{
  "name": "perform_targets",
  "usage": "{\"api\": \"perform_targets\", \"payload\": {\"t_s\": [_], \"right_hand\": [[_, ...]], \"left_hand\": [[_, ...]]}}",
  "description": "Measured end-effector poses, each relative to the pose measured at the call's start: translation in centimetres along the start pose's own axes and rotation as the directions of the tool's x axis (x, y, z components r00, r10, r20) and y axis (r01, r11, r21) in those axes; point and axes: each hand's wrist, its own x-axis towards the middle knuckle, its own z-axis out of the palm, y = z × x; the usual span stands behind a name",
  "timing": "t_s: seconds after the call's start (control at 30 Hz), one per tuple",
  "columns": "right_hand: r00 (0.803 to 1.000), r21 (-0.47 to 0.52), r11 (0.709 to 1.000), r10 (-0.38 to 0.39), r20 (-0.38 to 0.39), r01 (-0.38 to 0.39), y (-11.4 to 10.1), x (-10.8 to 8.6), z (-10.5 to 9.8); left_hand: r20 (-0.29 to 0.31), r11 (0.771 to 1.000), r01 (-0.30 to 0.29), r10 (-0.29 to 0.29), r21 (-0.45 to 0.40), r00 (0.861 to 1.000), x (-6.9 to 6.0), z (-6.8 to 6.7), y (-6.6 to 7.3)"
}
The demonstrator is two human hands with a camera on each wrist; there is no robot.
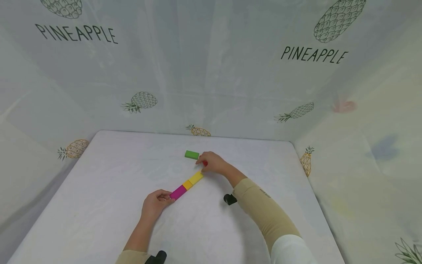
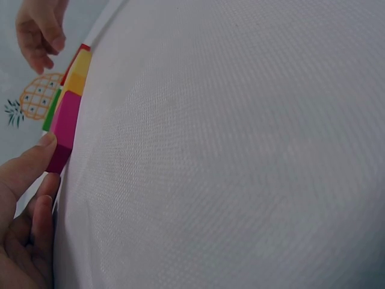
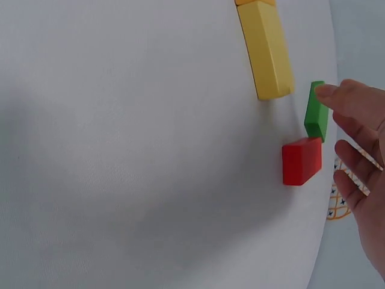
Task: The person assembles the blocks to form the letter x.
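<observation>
A magenta block, an orange block and a yellow block lie end to end in a slanting row. My left hand pinches the magenta block at its near end between thumb and fingers. Beyond the yellow block, a red block lies with its end by a green block. My right hand hovers over these two, fingers apart and holding nothing. In the head view the right hand partly hides the red block.
The blocks lie on a white-covered table, its far edge behind the green block. A pineapple-print cloth hangs behind and beside the table. Black straps or devices show at both wrists.
</observation>
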Motion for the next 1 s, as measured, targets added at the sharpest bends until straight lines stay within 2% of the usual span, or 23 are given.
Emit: {"api": "perform_targets", "payload": {"t_s": [0.23,0.47,0.7,0.83,1.0], "right_hand": [[0.995,-0.007,0.997,0.082,-0.052,-0.082,1.2,0.2,0.3],[0.984,-0.004,0.988,0.152,-0.094,-0.153,1.5,0.0,0.7],[0.970,0.101,0.971,0.226,-0.091,-0.217,2.1,0.2,1.2],[0.966,0.171,0.960,0.239,-0.097,-0.220,2.6,0.2,1.6],[0.964,0.206,0.952,0.248,-0.099,-0.224,3.0,0.3,2.0]], "left_hand": [[-0.007,1.000,-0.025,0.025,-0.005,1.000,0.0,0.0,-0.1],[-0.006,1.000,-0.026,0.026,-0.013,1.000,0.0,0.0,-0.2],[-0.005,1.000,-0.017,0.017,0.004,1.000,0.0,0.0,-0.2],[-0.001,1.000,0.000,0.000,0.005,1.000,0.0,0.0,-0.2],[-0.003,1.000,0.006,-0.006,0.002,1.000,0.1,0.1,-0.2]]}}
